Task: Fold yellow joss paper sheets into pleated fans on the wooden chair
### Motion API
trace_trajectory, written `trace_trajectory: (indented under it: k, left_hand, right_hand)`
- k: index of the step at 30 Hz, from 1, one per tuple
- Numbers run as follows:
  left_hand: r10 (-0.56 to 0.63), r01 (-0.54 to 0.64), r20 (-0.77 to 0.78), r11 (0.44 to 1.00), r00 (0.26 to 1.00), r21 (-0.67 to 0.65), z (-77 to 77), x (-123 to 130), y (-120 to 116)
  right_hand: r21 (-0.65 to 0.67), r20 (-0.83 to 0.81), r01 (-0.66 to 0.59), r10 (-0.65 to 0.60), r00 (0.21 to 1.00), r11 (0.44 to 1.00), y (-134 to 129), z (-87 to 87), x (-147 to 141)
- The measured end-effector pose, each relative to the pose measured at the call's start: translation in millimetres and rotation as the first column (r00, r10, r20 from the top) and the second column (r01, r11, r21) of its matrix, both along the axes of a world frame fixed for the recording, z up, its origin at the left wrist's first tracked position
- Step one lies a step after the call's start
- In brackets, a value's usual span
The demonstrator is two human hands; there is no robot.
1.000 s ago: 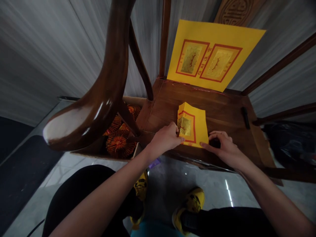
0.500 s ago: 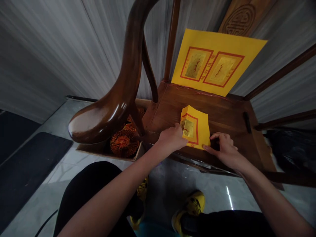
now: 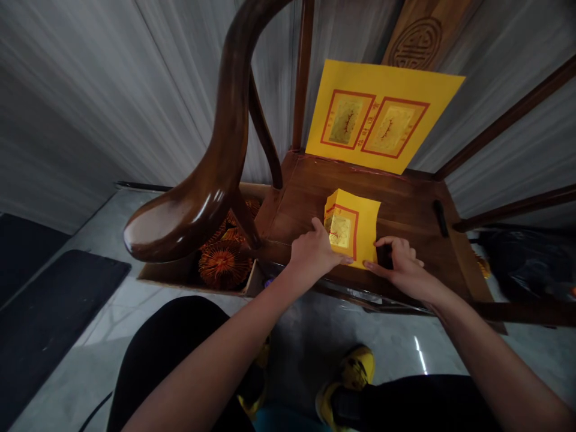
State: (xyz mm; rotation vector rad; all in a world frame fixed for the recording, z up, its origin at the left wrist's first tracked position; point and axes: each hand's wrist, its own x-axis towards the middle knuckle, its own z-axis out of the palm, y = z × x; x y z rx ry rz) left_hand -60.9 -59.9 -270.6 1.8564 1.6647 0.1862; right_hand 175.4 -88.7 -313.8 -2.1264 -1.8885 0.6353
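Honestly, from my remote feed, the weak point is the folded yellow paper [image 3: 355, 225], lying at the centre of the wooden chair seat [image 3: 396, 192], its gold-foil panel and red border facing up. The left hand [image 3: 315, 252] is half closed, fingertips on the paper's lower left edge. The right hand [image 3: 400, 267] is curled, its thumb reaching the lower right corner. I cannot tell whether either hand truly grips the paper or only presses it.

I'd worry about the thin sheet skating across the polished seat if pressure turns uneven, or creasing crookedly if the hands pull apart. A careless elbow could also disturb the large flat yellow sheet [image 3: 382, 114] leaning upright at the top of the seat, which looks light and unsecured. Below the glossy, sweeping curved armrest [image 3: 180, 228], at left, spiky orange coils [image 3: 224, 265] sit in a shallow cardboard box [image 3: 193, 277]; anything sliding off that side could land among them.
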Motion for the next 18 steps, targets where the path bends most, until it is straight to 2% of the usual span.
trace_trajectory:
  k: [10,14,18]
  left_hand:
    - [-0.008,0.007,-0.055,1.0,0.998,-0.017,3.2,5,4]
    - [-0.015,0.016,-0.073,1.0,0.997,0.013,3.2,5,1]
    - [-0.024,0.026,-0.104,0.999,0.994,0.021,2.2,7,0]
  right_hand:
    - [-0.074,0.083,-0.094,0.1,0.991,0.993,3,11.0,-5]
    - [-0.124,0.049,-0.163,0.17,0.984,0.979,6,19.9,-11]
    - [-0.154,0.081,-0.166,0.18,0.98,0.974,10,25.2,-19]
